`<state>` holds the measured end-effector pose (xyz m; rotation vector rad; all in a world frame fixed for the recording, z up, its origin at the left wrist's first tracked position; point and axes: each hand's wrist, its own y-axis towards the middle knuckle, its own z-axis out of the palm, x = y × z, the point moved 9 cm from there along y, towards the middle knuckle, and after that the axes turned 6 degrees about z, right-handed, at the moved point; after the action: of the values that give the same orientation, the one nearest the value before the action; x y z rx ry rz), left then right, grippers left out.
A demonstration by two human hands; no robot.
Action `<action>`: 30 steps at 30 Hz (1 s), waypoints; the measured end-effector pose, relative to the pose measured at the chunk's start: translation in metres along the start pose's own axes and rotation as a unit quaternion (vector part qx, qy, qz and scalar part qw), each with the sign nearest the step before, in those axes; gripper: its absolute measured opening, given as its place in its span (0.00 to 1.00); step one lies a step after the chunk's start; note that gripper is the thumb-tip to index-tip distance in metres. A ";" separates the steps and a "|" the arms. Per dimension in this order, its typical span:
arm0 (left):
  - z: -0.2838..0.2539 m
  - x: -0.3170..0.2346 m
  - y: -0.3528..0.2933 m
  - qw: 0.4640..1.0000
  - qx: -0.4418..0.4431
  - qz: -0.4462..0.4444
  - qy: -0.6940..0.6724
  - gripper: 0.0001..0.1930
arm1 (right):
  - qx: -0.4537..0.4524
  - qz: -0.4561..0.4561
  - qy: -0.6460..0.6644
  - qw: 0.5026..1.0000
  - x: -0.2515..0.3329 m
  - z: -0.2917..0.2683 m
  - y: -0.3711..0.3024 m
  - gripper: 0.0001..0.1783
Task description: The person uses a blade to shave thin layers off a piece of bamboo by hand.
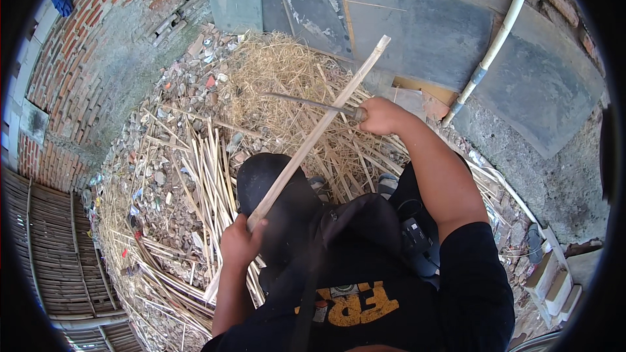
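Note:
My left hand (pixel 240 241) is closed around the lower part of a long pale strip of split bamboo or wood (pixel 314 135). The strip slants up and to the right across my bent knee, its far end sticking out beyond my right hand. In my right hand (pixel 383 117) is the handle of a knife with a long, thin, dark blade (pixel 301 100). The blade points left and crosses the strip above its middle; whether it touches the strip or passes just behind it is hard to tell.
Pale shavings (pixel 280 68) heap up ahead of me. On the left, a bundle of split strips (pixel 212 169) lies over rubble (pixel 156 163). A brick wall (pixel 85 85) rises at far left, a bamboo screen (pixel 52 248) below it. A white pipe (pixel 499 42) runs along the right wall.

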<state>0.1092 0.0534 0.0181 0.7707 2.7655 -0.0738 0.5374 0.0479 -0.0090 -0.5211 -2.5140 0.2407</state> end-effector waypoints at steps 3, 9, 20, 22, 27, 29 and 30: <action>-0.003 0.002 0.003 1.000 0.013 0.004 0.007 0.26 | 0.025 -0.044 -0.060 0.997 0.030 0.012 -0.017 0.18; 0.003 0.010 0.003 0.999 -0.004 0.040 -0.009 0.26 | 0.063 -0.087 -0.030 0.994 0.036 0.004 -0.024 0.17; 0.001 0.008 0.006 0.998 0.061 -0.015 -0.021 0.30 | -0.047 -0.007 0.040 0.998 -0.003 -0.024 -0.011 0.24; 0.003 0.008 0.006 0.998 0.051 0.000 -0.035 0.31 | -0.003 -0.016 -0.013 1.000 0.012 -0.015 -0.022 0.21; 0.001 0.011 0.004 0.998 0.047 0.005 -0.034 0.31 | 0.000 -0.084 -0.085 0.993 0.046 0.003 -0.029 0.19; 0.004 0.014 0.004 0.998 0.046 0.007 -0.050 0.31 | 0.012 -0.113 -0.120 0.986 0.057 0.009 -0.031 0.19; 0.004 0.014 0.004 0.998 0.048 0.007 -0.050 0.31 | 0.013 -0.112 -0.119 0.986 0.057 0.009 -0.032 0.19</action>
<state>0.1010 0.0630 0.0102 0.7879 2.6767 -0.2365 0.4787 0.0419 0.0204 -0.2060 -2.7706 0.2618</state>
